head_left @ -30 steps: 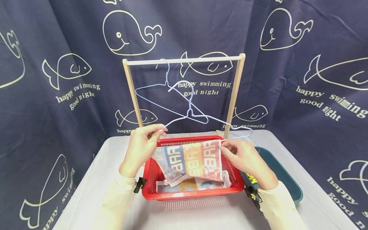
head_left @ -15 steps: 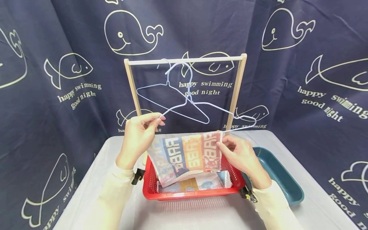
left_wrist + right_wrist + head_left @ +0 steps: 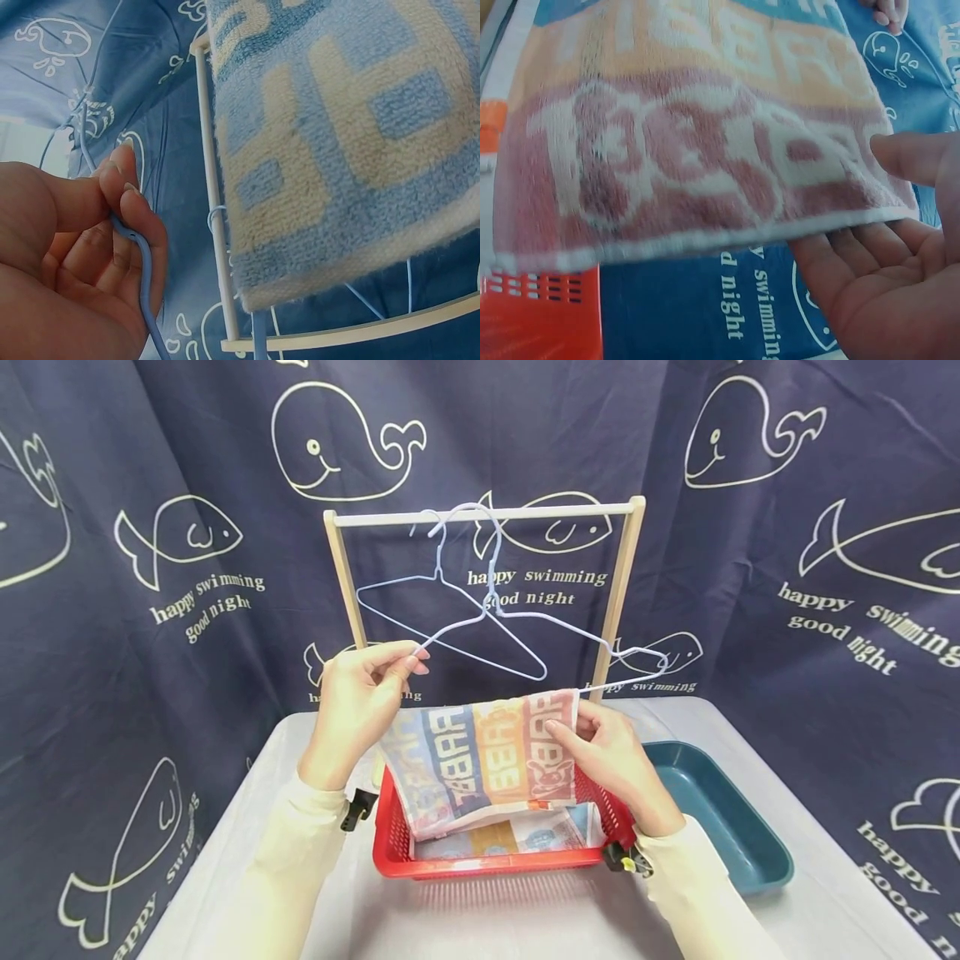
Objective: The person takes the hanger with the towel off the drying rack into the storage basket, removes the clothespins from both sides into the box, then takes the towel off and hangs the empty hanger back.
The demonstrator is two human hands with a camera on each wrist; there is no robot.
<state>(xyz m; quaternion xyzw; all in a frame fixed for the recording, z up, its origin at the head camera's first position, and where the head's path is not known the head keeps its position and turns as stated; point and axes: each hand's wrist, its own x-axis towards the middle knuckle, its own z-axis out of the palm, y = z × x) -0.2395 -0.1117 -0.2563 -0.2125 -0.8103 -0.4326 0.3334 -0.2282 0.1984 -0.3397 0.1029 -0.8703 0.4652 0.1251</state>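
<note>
My left hand (image 3: 356, 706) pinches the left shoulder of a light blue wire hanger (image 3: 491, 593) between thumb and fingers. Over the hanger's lower bar hangs a striped towel (image 3: 495, 752) in blue, orange and red with pale lettering. My right hand (image 3: 618, 756) holds the towel's right edge, thumb in front and fingers behind, as the right wrist view also shows. The hanger's hook overlaps the rail of a wooden rack (image 3: 555, 512) in the head view. In the left wrist view the blue wire runs through my curled fingers (image 3: 112, 180), beside the towel's blue end.
Below the towel stands a red basket (image 3: 510, 867) with another patterned towel (image 3: 495, 842) inside. A second blue hanger (image 3: 397, 581) hangs from the rack's rail, behind the held one. To the right lies a teal tray (image 3: 772, 868) on the white-covered table (image 3: 480, 927).
Both hands have raised the hanger and towel, bringing the hook up to rail height. My right hand has moved up and left along with the towel's edge.
</note>
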